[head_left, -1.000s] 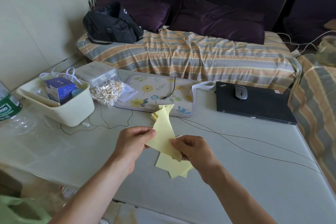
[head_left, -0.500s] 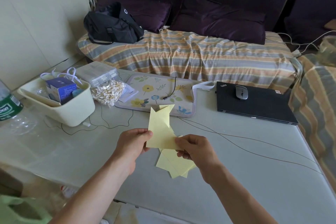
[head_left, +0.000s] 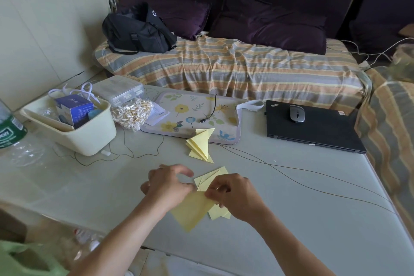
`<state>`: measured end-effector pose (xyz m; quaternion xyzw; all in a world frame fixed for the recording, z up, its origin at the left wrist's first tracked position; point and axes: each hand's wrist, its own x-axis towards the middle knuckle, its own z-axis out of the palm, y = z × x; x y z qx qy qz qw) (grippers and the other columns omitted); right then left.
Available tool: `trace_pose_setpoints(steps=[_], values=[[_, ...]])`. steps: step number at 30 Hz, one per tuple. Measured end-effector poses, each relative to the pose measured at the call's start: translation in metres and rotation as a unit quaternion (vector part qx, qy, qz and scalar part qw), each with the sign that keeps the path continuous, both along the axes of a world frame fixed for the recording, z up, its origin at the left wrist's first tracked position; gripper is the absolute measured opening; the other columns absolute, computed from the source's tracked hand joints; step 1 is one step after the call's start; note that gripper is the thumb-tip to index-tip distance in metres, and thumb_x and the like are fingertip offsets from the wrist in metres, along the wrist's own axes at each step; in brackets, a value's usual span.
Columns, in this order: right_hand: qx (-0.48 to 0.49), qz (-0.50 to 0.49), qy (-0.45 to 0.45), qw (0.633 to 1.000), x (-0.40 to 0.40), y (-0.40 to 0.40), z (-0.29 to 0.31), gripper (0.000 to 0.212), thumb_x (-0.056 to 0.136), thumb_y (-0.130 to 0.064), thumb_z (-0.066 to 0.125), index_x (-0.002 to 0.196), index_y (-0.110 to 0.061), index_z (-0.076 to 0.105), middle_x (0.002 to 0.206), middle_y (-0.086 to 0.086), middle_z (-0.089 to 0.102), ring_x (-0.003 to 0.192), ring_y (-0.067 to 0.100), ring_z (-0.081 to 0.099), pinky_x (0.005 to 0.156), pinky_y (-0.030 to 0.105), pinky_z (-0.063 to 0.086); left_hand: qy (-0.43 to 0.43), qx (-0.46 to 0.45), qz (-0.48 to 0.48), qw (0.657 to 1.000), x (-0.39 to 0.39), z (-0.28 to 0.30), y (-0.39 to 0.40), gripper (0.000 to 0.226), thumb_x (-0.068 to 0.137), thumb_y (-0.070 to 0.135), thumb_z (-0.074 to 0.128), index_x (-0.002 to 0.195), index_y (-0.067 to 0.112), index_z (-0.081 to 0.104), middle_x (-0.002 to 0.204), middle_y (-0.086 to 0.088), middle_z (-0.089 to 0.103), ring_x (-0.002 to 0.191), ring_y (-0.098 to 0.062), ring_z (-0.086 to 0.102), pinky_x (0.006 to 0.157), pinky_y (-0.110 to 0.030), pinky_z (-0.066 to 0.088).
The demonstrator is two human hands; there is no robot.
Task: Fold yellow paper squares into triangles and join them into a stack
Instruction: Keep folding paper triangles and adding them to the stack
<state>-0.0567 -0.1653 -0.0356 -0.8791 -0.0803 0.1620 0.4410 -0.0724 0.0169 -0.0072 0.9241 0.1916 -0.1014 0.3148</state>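
Note:
A yellow paper sheet (head_left: 192, 212) lies low over the grey table (head_left: 291, 219), held between both hands. My left hand (head_left: 167, 188) pinches its upper left edge with curled fingers. My right hand (head_left: 235, 197) pinches the upper right edge. Under them lies a small pile of yellow paper pieces (head_left: 211, 178), partly hidden by my right hand. Farther back a stack of joined folded yellow triangles (head_left: 200, 144) rests on the table at the edge of the floral mat (head_left: 192, 114).
A cream bin (head_left: 89, 136) with a blue box stands at left beside a bag of small sticks (head_left: 132, 113). A shut black laptop (head_left: 313, 129) with a mouse lies at right. Thin cables (head_left: 302, 175) cross the table. A green bottle (head_left: 9, 127) is at far left.
The folded piece I held up has been set down on the table by the mat. Both hands dropped toward me and now hold a flat yellow sheet over the pile.

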Motion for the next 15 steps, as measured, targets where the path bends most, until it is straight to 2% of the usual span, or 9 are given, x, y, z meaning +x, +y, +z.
trace_pose_setpoints(steps=[2,5,6,8,9,12,15], values=[[-0.015,0.007,-0.017,1.000,0.000,0.001,-0.001,0.012,0.089,-0.027,0.072,0.085,-0.016,0.075,0.061,-0.008,0.062,0.052,0.002,0.052,0.051,0.010,0.037,0.031,-0.008,-0.029,0.999,-0.002,-0.001,-0.003,0.006,0.081,0.044,0.070,0.086,0.044,0.073,0.098,0.022,0.069,0.104,-0.005,0.058,0.089,-0.033,0.038],[-0.014,-0.027,-0.032,0.999,0.002,0.003,-0.002,0.009,0.087,-0.030,0.074,0.082,-0.023,0.073,0.072,-0.004,0.065,0.061,0.004,0.051,0.055,0.010,0.038,0.063,-0.037,-0.061,0.995,-0.003,-0.007,-0.003,0.005,0.080,0.043,0.073,0.078,0.039,0.075,0.085,0.018,0.073,0.093,-0.007,0.065,0.095,-0.036,0.048],[-0.001,-0.041,-0.031,0.999,0.003,0.003,-0.003,0.009,0.085,-0.030,0.075,0.081,-0.023,0.073,0.076,0.000,0.068,0.061,0.004,0.051,0.055,0.011,0.039,0.066,-0.061,-0.067,0.994,-0.003,-0.008,-0.002,0.004,0.079,0.040,0.074,0.077,0.037,0.075,0.082,0.016,0.073,0.091,-0.009,0.067,0.093,-0.035,0.052],[0.033,-0.069,-0.021,0.997,0.004,0.004,-0.003,0.011,0.084,-0.029,0.077,0.080,-0.020,0.073,0.080,0.004,0.071,0.056,0.002,0.049,0.053,0.010,0.037,0.074,-0.106,-0.072,0.989,-0.004,-0.007,-0.002,0.006,0.082,0.030,0.073,0.077,0.030,0.075,0.075,0.010,0.073,0.082,-0.011,0.070,0.078,-0.026,0.053],[0.049,-0.081,-0.014,0.995,0.004,0.004,-0.003,0.011,0.084,-0.029,0.076,0.080,-0.019,0.072,0.078,0.003,0.071,0.055,0.001,0.049,0.052,0.010,0.036,0.074,-0.118,-0.073,0.988,-0.005,-0.008,-0.003,0.007,0.085,0.025,0.071,0.079,0.027,0.074,0.074,0.007,0.074,0.078,-0.011,0.071,0.074,-0.025,0.052],[0.079,-0.103,-0.004,0.992,0.004,0.004,-0.002,0.012,0.087,-0.026,0.072,0.077,-0.021,0.070,0.067,-0.009,0.065,0.057,0.002,0.051,0.054,0.013,0.038,0.061,-0.130,-0.067,0.987,-0.004,-0.010,-0.002,0.009,0.086,0.019,0.068,0.082,0.023,0.074,0.079,0.002,0.077,0.080,-0.014,0.074,0.081,-0.029,0.056],[0.083,-0.093,-0.011,0.992,0.003,0.004,-0.002,0.013,0.086,-0.022,0.070,0.073,-0.021,0.068,0.063,-0.013,0.061,0.058,0.003,0.049,0.056,0.014,0.039,0.064,-0.146,-0.089,0.983,-0.003,-0.009,-0.003,0.005,0.087,0.022,0.069,0.085,0.022,0.073,0.077,0.004,0.074,0.072,-0.009,0.071,0.072,-0.024,0.052]])
